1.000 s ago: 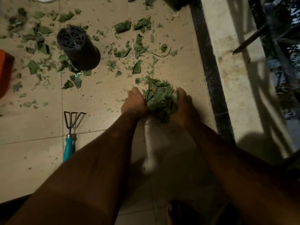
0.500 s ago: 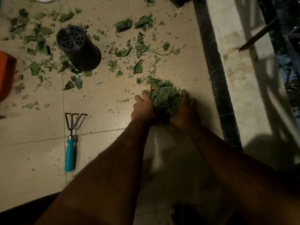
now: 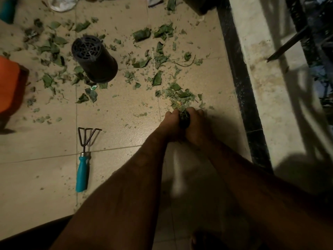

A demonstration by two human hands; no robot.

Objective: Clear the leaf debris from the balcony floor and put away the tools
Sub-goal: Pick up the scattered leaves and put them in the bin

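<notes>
My left hand point(image 3: 170, 126) and my right hand point(image 3: 197, 127) are pressed close together on the tiled floor, squeezing a clump of green leaves point(image 3: 183, 115) between them. More gathered leaf bits point(image 3: 180, 95) lie just beyond my fingers. Loose leaf debris point(image 3: 156, 58) is scattered over the tiles further off and to the left. A small hand rake point(image 3: 83, 159) with a teal handle and three metal prongs lies on the floor left of my left forearm.
A black plastic pot point(image 3: 93, 58) lies on its side among the leaves. An orange object point(image 3: 9, 87) is at the left edge. A dark stone strip point(image 3: 241, 83) and a pale ledge point(image 3: 273, 87) bound the floor on the right.
My hands have drawn together, compressing the leaf pile into a tight clump between them, and some leaves stayed behind just ahead of my fingers.
</notes>
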